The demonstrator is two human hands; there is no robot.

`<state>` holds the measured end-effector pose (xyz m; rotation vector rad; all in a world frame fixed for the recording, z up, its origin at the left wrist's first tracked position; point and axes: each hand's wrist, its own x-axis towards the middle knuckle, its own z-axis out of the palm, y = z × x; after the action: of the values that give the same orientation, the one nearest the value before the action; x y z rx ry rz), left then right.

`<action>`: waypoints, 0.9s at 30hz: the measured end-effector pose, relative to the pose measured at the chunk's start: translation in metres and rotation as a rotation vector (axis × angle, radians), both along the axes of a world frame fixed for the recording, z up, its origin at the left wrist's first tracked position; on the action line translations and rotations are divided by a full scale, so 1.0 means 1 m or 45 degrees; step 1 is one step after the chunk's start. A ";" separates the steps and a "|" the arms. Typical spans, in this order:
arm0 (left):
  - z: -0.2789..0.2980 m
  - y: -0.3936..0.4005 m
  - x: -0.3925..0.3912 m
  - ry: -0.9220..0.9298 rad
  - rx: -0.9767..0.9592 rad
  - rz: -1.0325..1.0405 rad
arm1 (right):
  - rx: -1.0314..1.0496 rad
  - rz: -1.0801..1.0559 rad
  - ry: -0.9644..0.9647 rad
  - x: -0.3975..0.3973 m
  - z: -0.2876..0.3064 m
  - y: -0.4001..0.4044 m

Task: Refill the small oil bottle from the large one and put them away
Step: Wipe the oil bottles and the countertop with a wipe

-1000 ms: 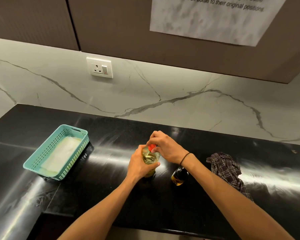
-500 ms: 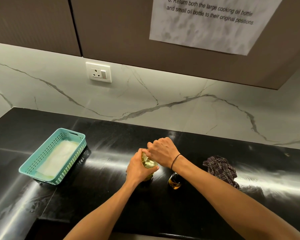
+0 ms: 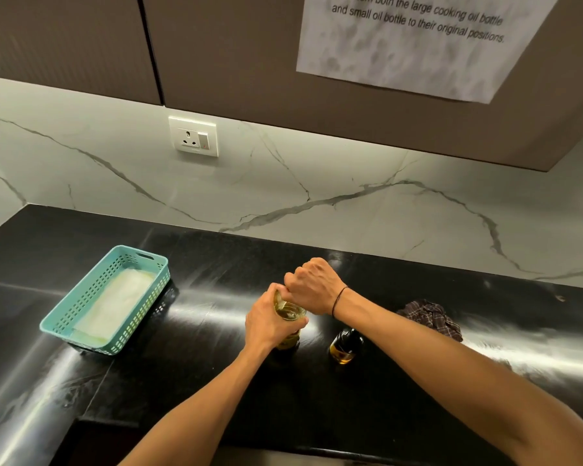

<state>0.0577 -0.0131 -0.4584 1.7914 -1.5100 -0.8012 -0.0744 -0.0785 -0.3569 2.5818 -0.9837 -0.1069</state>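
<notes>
The large oil bottle (image 3: pixel 288 312), clear with yellow oil, stands upright on the black counter (image 3: pixel 216 391) in the middle. My left hand (image 3: pixel 266 322) grips its body from the left. My right hand (image 3: pixel 312 285) is curled over its top and hides the red cap. Just to the right stands the small oil bottle (image 3: pixel 344 346), dark with amber oil at its base, untouched, partly under my right wrist.
A teal plastic basket (image 3: pixel 91 317) lined with white paper sits at the left. A crumpled checked cloth (image 3: pixel 429 317) lies to the right. The marble backsplash with a wall socket (image 3: pixel 193 136) runs behind, and a cabinet with a paper note (image 3: pixel 418 42) hangs above.
My right hand has closed over the bottle top, so the red cap seen a second ago is now hidden. The bottles stay where they were.
</notes>
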 end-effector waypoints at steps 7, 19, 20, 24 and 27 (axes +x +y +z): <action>0.012 0.003 0.000 0.022 0.027 -0.017 | 0.103 -0.378 -0.142 0.012 0.010 0.024; 0.004 0.039 0.134 0.125 0.095 0.152 | 0.161 -0.203 -0.640 0.110 0.026 0.025; 0.003 0.043 0.153 0.167 0.087 0.234 | 0.228 -0.162 -0.644 0.130 0.022 0.025; -0.002 0.068 0.223 0.214 0.042 0.546 | 0.643 -0.038 -0.701 0.219 -0.008 0.020; -0.010 0.090 0.263 0.220 0.018 0.686 | 0.903 -0.042 -0.716 0.291 -0.031 0.012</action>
<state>0.3207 0.0768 -0.4684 1.9530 -0.8495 -0.6687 0.2165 -0.0667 -0.3878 3.3426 -1.3713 0.3460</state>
